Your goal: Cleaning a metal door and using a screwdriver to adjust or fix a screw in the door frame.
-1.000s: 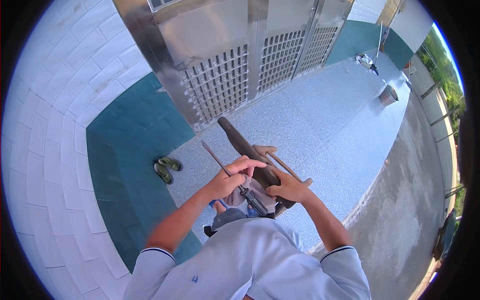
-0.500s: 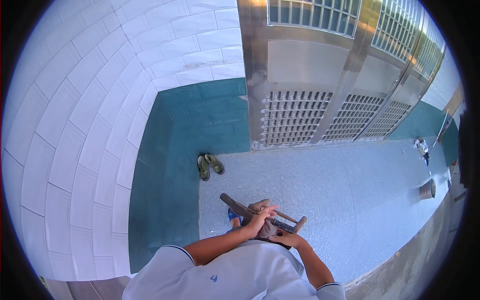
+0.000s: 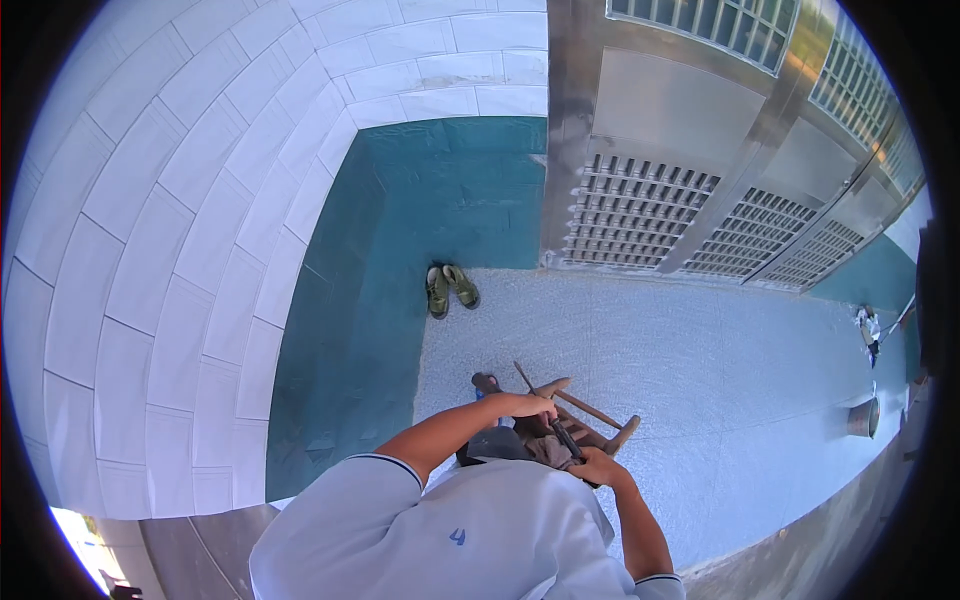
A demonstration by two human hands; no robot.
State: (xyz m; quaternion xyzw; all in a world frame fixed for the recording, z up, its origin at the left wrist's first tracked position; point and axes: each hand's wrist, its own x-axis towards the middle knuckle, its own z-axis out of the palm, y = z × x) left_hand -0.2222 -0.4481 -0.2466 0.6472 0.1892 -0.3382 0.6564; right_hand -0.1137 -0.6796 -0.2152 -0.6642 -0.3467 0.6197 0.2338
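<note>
Low in front of me is a brown wooden frame [image 3: 590, 408] with slats, like a small chair or stool. A greyish-brown cloth [image 3: 550, 452] is bunched against it. A dark, narrow bar [image 3: 567, 438] runs between my hands. My left hand [image 3: 537, 406] is closed at the bar's upper end. At its lower end my right hand [image 3: 600, 467] is closed around the bar, with the cloth beside it. A thin stick [image 3: 522, 376] juts out past my left hand. My forearms and shirt partly cover the frame, so its lower part is hidden.
A pair of green shoes [image 3: 451, 290] stands by the teal lower wall [image 3: 340, 330]. Metal doors [image 3: 680, 100] with louvred vents line the far side. A bucket [image 3: 863, 417] and a silvery crumpled thing [image 3: 868, 325] lie to the right on the pale floor [image 3: 720, 380].
My view has shifted. My left hand has gone from outstretched fingers over the cloth to a closed grip at the bar. The wooden frame has turned, so more slats show.
</note>
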